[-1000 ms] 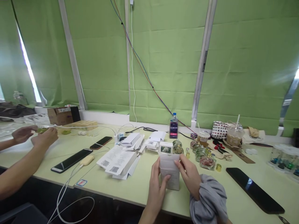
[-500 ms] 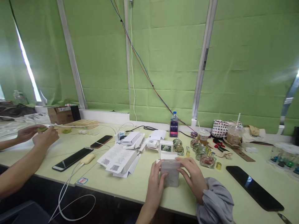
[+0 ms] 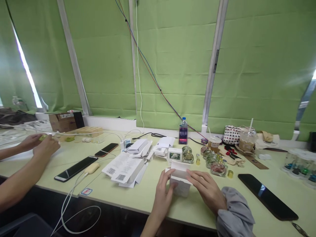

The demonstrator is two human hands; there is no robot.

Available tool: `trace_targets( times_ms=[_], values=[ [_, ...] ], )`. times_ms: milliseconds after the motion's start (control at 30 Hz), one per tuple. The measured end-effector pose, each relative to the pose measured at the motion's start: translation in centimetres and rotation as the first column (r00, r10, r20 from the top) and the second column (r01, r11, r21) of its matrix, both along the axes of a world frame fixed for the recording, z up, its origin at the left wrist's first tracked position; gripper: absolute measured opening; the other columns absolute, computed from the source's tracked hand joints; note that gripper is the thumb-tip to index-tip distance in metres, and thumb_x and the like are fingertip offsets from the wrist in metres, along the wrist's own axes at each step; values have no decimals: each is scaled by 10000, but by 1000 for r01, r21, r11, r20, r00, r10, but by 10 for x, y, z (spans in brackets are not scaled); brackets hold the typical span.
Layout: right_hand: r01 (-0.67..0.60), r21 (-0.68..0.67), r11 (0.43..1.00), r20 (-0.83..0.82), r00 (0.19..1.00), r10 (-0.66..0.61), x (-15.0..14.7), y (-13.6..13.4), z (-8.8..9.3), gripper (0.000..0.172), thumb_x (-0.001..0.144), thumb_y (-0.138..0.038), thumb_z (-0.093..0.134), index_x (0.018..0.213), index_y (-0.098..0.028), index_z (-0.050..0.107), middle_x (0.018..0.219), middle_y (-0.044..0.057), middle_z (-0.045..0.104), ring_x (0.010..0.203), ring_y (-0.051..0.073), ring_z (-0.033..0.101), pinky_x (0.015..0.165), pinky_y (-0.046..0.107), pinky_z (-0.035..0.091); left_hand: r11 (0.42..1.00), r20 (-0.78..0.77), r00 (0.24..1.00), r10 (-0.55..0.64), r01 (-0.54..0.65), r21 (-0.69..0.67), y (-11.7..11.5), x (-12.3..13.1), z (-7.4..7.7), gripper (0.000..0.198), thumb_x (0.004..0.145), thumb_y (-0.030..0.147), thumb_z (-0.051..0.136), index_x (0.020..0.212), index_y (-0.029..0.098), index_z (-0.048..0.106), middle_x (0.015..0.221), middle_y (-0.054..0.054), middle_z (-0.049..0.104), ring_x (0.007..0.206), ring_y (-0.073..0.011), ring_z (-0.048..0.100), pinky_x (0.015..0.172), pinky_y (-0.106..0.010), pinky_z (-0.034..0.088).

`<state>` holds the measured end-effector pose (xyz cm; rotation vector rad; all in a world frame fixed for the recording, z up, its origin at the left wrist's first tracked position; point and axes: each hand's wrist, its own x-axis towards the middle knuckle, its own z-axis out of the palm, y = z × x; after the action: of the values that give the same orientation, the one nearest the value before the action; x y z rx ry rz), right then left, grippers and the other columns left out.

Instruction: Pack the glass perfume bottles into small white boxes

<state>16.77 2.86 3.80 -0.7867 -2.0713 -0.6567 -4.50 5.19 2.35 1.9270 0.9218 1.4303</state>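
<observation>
A small white cardboard box (image 3: pixel 181 187) stands at the table's near edge with its top flaps raised. My left hand (image 3: pixel 163 189) wraps round its left side, thumb on the front face. My right hand (image 3: pixel 206 187) has its fingers together against the box's upper right edge, at the flap there; its thumb is mostly hidden. Just behind the box stands another white box with a flower picture (image 3: pixel 174 156). Round glass jars of dried flowers (image 3: pixel 188 157) and a small vial of yellow liquid (image 3: pixel 197 159) are close by.
Flattened white cartons (image 3: pixel 125 168) lie in a pile to the left. A black phone (image 3: pixel 268 197) lies at right; a water bottle (image 3: pixel 183 131) and iced drinks (image 3: pixel 247 141) stand behind. Further left are two phones, a white cable (image 3: pixel 64 210) and a co-worker's hands (image 3: pixel 46 144).
The box's top has opened out, with its inside now showing. My right hand has shifted slightly right and its fingers have straightened along the flap. My left hand keeps its hold.
</observation>
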Motion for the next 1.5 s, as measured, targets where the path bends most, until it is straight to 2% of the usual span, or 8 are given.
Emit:
trace_targets(
  times_ms=[200,367,600,833,967,1200,1400,1500],
  values=[
    [44,-24,999,-50,998,-46,-4,1,-8,456,969,-120,355,1409,-225,412,1217,106,642,1139,216,566,869,363,520,1000,1,1000,22,-22,11,1,0,-2,326,885,197,499,1195,290,537,1143,-59,561,1114,-218,516,920,-346,455],
    [29,-90,995,-97,995,-38,-6,2,-4,524,945,-127,421,1452,-218,329,1211,98,636,1106,223,582,869,358,538,1000,80,997,10,-10,-1,2,1,-6,375,884,195,500,1248,282,496,1228,-62,553,1106,-211,541,934,-354,469],
    [6,-120,993,-152,988,-25,-4,-3,-6,479,930,-160,472,1403,-205,408,1223,108,622,1146,241,562,904,388,526,998,140,989,-53,58,-36,0,2,-1,293,869,224,548,1159,265,556,1189,-51,579,1087,-201,568,928,-347,500],
    [-25,-154,988,-129,992,5,-5,-1,-14,438,917,-145,483,1352,-195,463,1219,105,627,1146,234,559,912,385,522,997,127,991,-51,57,-42,3,-1,-8,225,834,241,593,1059,233,587,1047,-40,617,956,-187,611,850,-343,550],
    [-49,-178,983,-122,992,27,-4,-6,-15,456,918,-141,470,1369,-197,440,1273,113,590,1203,239,519,946,388,500,996,109,991,-74,79,-40,2,-4,-12,240,840,246,587,1080,245,579,1091,-41,602,1007,-196,592,870,-354,543],
    [-88,-214,973,-191,980,46,-4,-7,-21,477,918,-149,468,1384,-215,390,1391,122,465,1302,259,416,1008,435,447,969,59,983,-173,181,-170,-4,-14,-13,432,826,209,576,1235,285,458,1224,-62,540,1017,-200,606,895,-390,526],
    [-78,-277,958,-332,943,-20,-6,-8,-22,578,921,-233,480,1450,-193,251,1417,126,429,1316,275,394,1048,449,416,941,119,982,-147,176,-290,-5,-14,-18,1051,723,212,726,1453,333,-21,1328,-137,451,1143,-230,553,1038,-470,382],
    [-117,-328,937,-366,931,-12,-6,-10,-22,536,930,-228,460,1438,-217,286,1432,105,420,1332,275,374,1082,441,382,947,137,983,-123,157,-279,-4,-14,-18,1032,739,256,720,1454,350,-18,1357,-136,412,1153,-233,546,1039,-476,378]
  ],
)
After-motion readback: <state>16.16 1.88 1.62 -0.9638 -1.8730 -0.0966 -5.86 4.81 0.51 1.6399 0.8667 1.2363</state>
